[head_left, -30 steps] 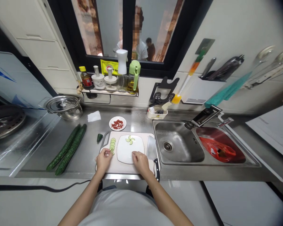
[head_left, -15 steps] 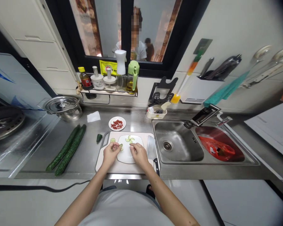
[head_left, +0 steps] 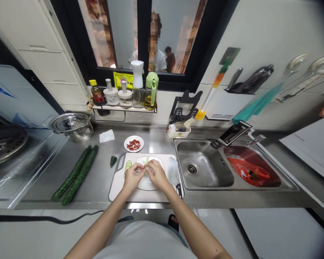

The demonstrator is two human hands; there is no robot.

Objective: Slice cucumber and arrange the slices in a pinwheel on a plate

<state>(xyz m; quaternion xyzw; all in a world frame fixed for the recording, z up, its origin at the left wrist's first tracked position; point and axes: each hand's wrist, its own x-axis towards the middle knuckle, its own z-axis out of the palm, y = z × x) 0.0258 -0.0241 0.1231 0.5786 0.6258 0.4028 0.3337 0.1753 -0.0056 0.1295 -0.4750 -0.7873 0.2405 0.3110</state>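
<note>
Over the white plate (head_left: 147,185), my two hands meet at the fingertips. My left hand (head_left: 133,175) is closed in a pinch on a thin cucumber slice, mostly hidden by the fingers. The fingers of my right hand (head_left: 156,175) are pinched at that same slice. Behind the fingertips, cucumber slices (head_left: 147,159) lie on the plate, partly covered by my hands. Under the plate is a cutting board (head_left: 115,191), with more cucumber slices (head_left: 128,164) at its left. A kitchen knife (head_left: 173,171) rests on the board's right side.
Two whole cucumbers (head_left: 81,178) and a cut cucumber end (head_left: 113,160) lie left of the board. Behind it stands a small dish (head_left: 126,148) of red bits. A lidded pot (head_left: 81,131) is at back left; a double sink (head_left: 205,181) is on the right.
My left hand has moved right with the cucumber slice, and my right hand has come in to meet it. The fingertips were apart before.
</note>
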